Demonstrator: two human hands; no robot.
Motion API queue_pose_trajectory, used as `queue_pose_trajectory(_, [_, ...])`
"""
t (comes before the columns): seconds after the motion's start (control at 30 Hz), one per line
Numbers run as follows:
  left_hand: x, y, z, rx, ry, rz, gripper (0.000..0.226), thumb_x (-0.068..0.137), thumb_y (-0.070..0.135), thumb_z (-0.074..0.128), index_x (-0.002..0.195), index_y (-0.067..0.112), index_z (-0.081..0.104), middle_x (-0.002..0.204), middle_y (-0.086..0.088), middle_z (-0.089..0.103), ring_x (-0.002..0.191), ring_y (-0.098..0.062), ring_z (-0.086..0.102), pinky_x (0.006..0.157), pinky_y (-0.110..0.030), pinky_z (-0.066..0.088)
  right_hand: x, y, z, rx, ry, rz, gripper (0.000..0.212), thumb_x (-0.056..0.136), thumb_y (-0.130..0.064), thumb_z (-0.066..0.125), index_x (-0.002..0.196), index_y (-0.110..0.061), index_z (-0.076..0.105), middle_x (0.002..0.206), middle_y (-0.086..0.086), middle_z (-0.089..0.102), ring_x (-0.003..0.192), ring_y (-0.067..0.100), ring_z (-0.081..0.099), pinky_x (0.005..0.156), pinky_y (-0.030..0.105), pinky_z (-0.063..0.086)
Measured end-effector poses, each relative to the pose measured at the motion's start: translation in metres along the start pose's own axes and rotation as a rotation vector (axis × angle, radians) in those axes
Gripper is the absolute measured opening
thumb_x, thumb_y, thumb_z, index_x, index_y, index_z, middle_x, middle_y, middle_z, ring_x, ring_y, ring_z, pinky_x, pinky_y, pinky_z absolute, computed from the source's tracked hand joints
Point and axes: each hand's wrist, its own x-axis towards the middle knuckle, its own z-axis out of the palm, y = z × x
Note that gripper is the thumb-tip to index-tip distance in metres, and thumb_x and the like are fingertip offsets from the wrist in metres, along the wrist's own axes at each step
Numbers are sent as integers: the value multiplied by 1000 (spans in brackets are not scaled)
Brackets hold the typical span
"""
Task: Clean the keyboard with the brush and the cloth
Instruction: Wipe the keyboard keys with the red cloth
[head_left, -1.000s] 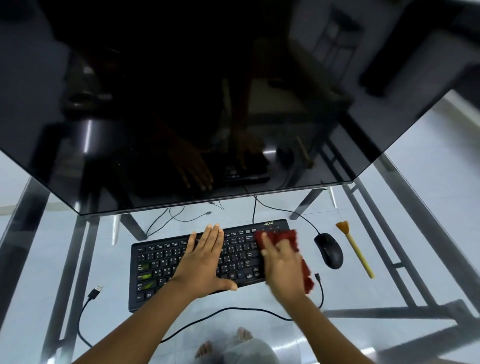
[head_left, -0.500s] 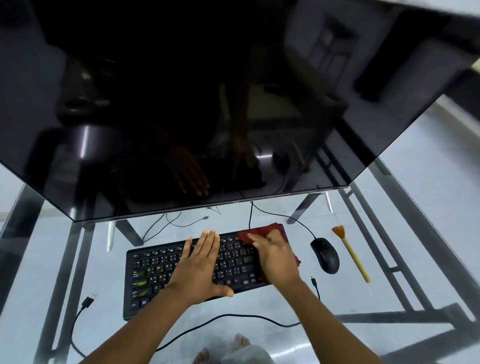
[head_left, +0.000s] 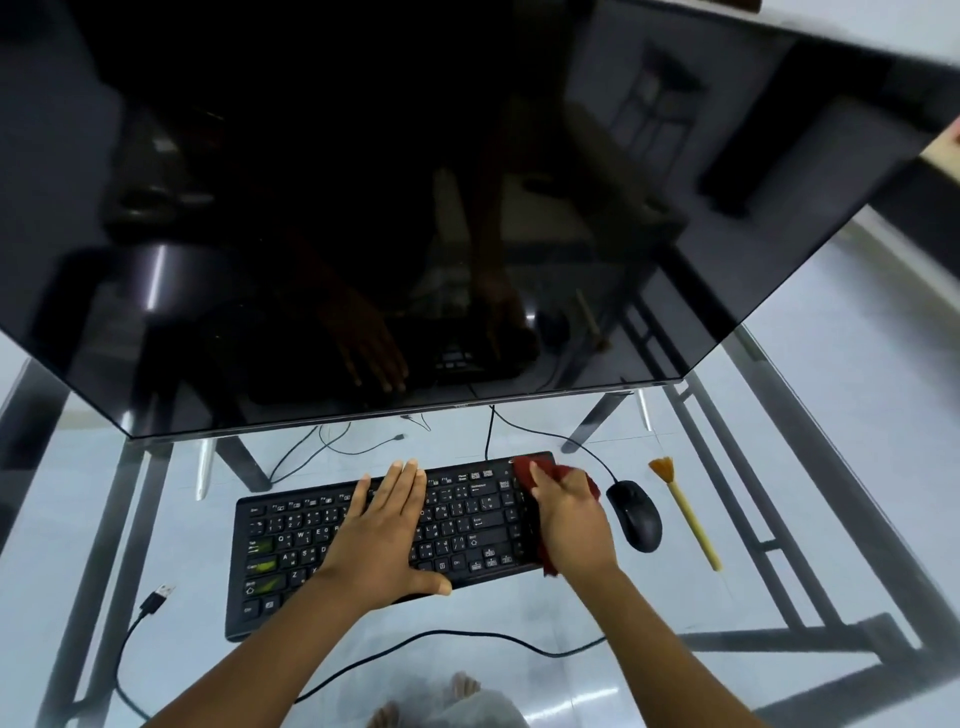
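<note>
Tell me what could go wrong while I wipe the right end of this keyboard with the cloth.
The red cloth under your right hand sits at the right end of the keyboard, close to the mouse; a wide stroke might knock it. Your left hand lies flat on the keys and could press some hard.

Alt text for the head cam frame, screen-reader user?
A person's right hand holds a red cloth against the right end of a black keyboard on a glass table, while the left hand lies flat on the keys. A mouse and a yellow-handled brush lie to the right; a dark monitor looms above.
</note>
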Motion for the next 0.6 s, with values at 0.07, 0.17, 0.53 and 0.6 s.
queue_pose_trajectory(0.07, [1, 0, 1, -8, 4, -6, 134, 51, 95, 26, 145, 14, -26, 154, -2, -31, 140, -17, -32, 117, -46, -14, -24, 10, 4, -95, -49, 37, 35, 99, -39, 42, 132, -31, 49, 110, 2, 58, 76, 22, 66, 67, 33, 58])
queue_pose_trajectory(0.17, [2, 0, 2, -24, 12, -4, 135, 57, 94, 38, 144, 14, -27, 153, 0, -33, 140, -18, -32, 117, -46, -15, -40, 13, 3, -125, -45, 16, 41, 99, -30, 42, 140, -26, 46, 111, 9, 55, 75, 24, 65, 71, 28, 57])
queue_pose_trajectory(0.53, [3, 1, 0, -34, 28, -5, 132, 60, 91, 44, 141, 16, -29, 153, 0, -31, 140, -17, -32, 115, -43, -19, -50, 6, -2, 69, 11, 164, 47, 101, -21, 41, 147, -22, 36, 117, 12, 49, 78, 24, 64, 70, 26, 56])
queue_pose_trajectory(0.6, [2, 2, -2, -34, 24, -1, 132, 62, 90, 45, 142, 16, -28, 153, 0, -32, 139, -17, -33, 115, -43, -19, -44, 11, 0, 75, 44, 160, 45, 101, -25, 40, 146, -22, 37, 115, 11, 49, 76, 24, 63, 67, 25, 54])
